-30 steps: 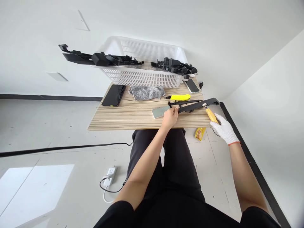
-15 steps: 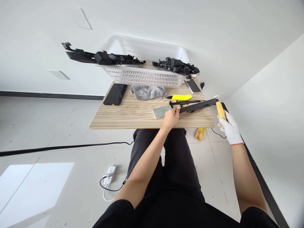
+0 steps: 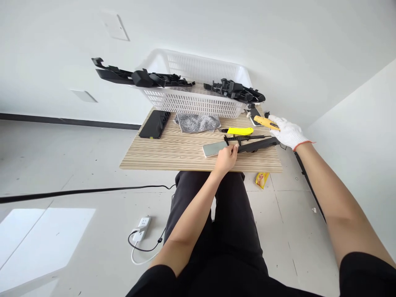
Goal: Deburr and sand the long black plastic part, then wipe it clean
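My bare left hand is closed on the near end of a long black plastic part, which slants over the right side of the table. In a white knit glove, my right hand grips a yellow handheld rotary tool. The tool points left, its small pale tip over a phone near the basket's right corner. Beside my left hand lies a flat grey-green block. Just beyond the black part are a black caliper and a yellow utility knife.
A white slatted basket stands at the back, with black plastic parts sticking out over its left edge. A grey cloth and a black phone lie on the striped table. A power strip and cables are on the floor.
My right hand has swung up and left with the rotary tool, away from the black part's far end. My left hand keeps its hold. The view has shifted slightly.
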`<state>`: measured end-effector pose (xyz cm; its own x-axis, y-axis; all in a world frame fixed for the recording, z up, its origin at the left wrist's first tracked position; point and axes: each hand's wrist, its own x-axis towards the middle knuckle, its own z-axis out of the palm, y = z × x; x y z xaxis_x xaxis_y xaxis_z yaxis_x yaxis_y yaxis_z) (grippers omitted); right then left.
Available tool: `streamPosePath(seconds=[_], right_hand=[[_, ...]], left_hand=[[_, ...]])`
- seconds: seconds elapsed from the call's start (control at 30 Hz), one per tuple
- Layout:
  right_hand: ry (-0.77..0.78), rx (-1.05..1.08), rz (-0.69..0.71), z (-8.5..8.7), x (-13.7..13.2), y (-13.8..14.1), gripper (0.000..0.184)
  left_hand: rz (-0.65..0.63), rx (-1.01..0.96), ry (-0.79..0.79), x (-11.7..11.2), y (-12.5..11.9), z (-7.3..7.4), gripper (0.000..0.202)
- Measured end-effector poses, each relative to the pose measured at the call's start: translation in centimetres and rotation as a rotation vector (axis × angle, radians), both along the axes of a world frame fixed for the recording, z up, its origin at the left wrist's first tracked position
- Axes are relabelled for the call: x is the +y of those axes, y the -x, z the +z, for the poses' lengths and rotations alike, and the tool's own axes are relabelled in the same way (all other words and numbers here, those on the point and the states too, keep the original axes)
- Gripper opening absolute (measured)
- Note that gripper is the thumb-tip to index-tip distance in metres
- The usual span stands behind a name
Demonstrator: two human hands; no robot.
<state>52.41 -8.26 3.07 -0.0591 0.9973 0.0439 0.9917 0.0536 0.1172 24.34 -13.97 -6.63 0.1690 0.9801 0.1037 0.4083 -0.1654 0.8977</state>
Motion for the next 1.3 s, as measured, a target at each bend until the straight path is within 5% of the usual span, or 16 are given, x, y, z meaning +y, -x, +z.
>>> streamPosePath(seconds=[0.33,0.57,0.73,0.9,1.0,1.1,1.3], right_hand=[[0.084,0.103,-0.021,-4.5,4.2,2.1,0.068],[0.030,0.196,-0.061,-0.9,1.4,1.8,0.062],[0.199,0.027,0.004,0.9,-2.2,0.1,0.076],[0.222,-0.169,0.044,-1.2,-5.3,-2.3,0.065],[0.168,-0.120,-0.077,-2.6,-6.1,-3.3,0.064],[0.131,-0.077,-0.232,-3.5,-6.0,-3.9,0.075],[0.130,-0.095,-0.286,-4.8,-4.7,-5.3,0.054]], left_hand=[[-0.023,-0.032,0.003,-0.3,0.1,0.3,0.044],[-0.016,-0.080,0.028,-0.8,0.1,0.1,0.047],[-0.044,-0.110,0.023,-1.4,0.4,-0.1,0.047],[-0.067,-0.101,-0.008,-1.8,0.6,-0.2,0.047],[-0.059,-0.087,-0.022,-1.9,0.6,-0.3,0.046],[-0.043,-0.079,-0.025,-1.9,0.6,-0.4,0.047],[-0.045,-0.083,-0.021,-1.8,0.6,-0.3,0.047]])
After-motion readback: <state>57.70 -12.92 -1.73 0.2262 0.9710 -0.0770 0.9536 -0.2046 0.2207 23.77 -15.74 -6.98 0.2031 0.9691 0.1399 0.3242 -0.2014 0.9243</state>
